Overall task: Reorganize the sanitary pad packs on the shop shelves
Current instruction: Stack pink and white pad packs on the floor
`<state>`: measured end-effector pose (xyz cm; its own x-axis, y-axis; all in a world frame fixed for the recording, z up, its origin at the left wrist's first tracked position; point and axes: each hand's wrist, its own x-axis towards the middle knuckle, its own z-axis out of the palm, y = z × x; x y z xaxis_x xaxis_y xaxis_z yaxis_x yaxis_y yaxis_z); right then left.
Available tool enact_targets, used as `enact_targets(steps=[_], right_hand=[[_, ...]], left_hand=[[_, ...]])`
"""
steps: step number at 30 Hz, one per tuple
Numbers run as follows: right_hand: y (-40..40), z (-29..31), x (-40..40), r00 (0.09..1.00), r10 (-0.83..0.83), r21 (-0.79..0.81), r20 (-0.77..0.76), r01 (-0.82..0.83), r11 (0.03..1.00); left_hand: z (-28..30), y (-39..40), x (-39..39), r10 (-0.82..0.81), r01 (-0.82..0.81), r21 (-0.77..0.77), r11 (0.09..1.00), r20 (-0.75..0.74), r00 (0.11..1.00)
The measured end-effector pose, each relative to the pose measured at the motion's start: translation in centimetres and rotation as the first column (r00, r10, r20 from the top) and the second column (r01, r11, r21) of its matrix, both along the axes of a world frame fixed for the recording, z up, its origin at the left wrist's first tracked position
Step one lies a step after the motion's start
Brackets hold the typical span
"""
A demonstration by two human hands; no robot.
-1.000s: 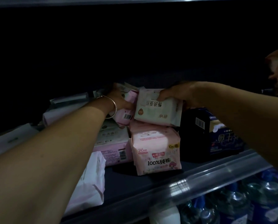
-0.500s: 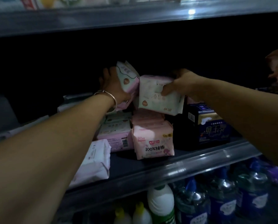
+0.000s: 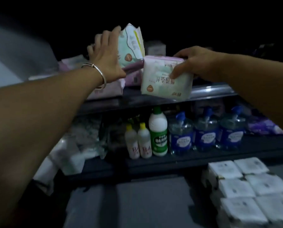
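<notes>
The right hand (image 3: pixel 197 62) is gripping a pale pad pack (image 3: pixel 166 78), thumb pressing on its printed front and fingers curled over its top edge, and is holding it in the air just in front of the upper shelf (image 3: pixel 211 91), its lower corner hanging past the shelf's metal lip. Beside it, the left hand (image 3: pixel 106 58) is holding a second, green-and-white pad pack (image 3: pixel 131 45) upright, fingers lying along its left side and thumb reaching under its lower corner; whether the fingers are wrapping round the back is hard to say, since the shelf behind is very dark. A silver bangle (image 3: pixel 98 73) is sitting on the left wrist. Under and behind the two packs, more pink packs (image 3: pixel 107 89) are lying on the upper shelf, some of them blurred. On the shelf below, two small yellow-capped bottles (image 3: pixel 138 142) are standing side by side, touching a taller white bottle with a green label (image 3: pixel 158 132), and to its right three blue pump bottles (image 3: pixel 205 130) are standing in a row. At the bottom right, white wrapped packs (image 3: pixel 246 190) are lying in tight rows.
</notes>
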<state>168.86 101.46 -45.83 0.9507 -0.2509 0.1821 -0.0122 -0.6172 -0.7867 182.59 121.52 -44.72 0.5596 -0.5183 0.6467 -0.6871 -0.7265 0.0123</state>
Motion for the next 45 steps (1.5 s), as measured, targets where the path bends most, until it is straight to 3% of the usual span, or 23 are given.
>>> enact_targets(steps=[4,9,15,22,26,28,31,37,41,43,45], right_hand=[[2.0,-5.6,-3.6,0.978,0.041,-0.011,-0.205,-0.044,0.999],[2.9,-13.0,-4.4,0.888,0.074,-0.051,-0.454,-0.109,0.993],[2.7,-23.2,-1.0,0.77,-0.032,-0.243,-0.637,-0.161,0.957],[0.9,-35.1,1.2,0.644,-0.077,-0.229,-0.761,-0.155,0.961],[0.3,-39.5,1.9,0.689,-0.062,-0.205,-0.723,-0.127,0.971],[0.1,-41.4,2.3,0.699,-0.048,-0.186,-0.713,-0.123,0.975],[0.1,-43.6,2.9,0.714,-0.049,-0.204,-0.698,-0.132,0.97],[0.7,-47.7,3.6,0.751,-0.086,-0.294,-0.655,-0.149,0.944],[2.4,-50.4,3.2,0.708,-0.096,-0.264,-0.699,-0.131,0.956],[2.7,-50.7,3.3,0.734,-0.093,-0.27,-0.673,-0.127,0.955],[2.7,-50.6,3.6,0.776,-0.092,-0.29,-0.625,-0.121,0.949]], left_hand=[[-7.0,3.3,-3.9,-0.017,0.019,0.206,0.978,-0.01,1.0],[-15.3,5.8,-5.7,-0.066,0.1,0.527,0.844,-0.082,0.994],[-27.3,4.6,-4.4,-0.021,0.123,0.706,0.697,-0.151,0.988],[-39.3,2.6,-3.8,0.024,0.218,0.749,0.626,-0.298,0.954],[-45.0,3.1,-2.8,-0.057,0.211,0.642,0.737,-0.252,0.966],[-46.9,2.9,-2.4,-0.073,0.248,0.598,0.762,-0.302,0.951],[-48.1,1.9,-2.2,-0.019,0.238,0.625,0.744,-0.336,0.942],[-50.8,1.4,-3.1,0.04,0.101,0.733,0.673,-0.172,0.984],[-51.5,1.2,-3.8,0.202,0.108,0.736,0.669,-0.319,0.926],[-51.5,1.1,-3.5,0.255,0.161,0.749,0.643,-0.407,0.877],[-51.4,1.2,-3.6,0.265,0.134,0.731,0.669,-0.403,0.876]])
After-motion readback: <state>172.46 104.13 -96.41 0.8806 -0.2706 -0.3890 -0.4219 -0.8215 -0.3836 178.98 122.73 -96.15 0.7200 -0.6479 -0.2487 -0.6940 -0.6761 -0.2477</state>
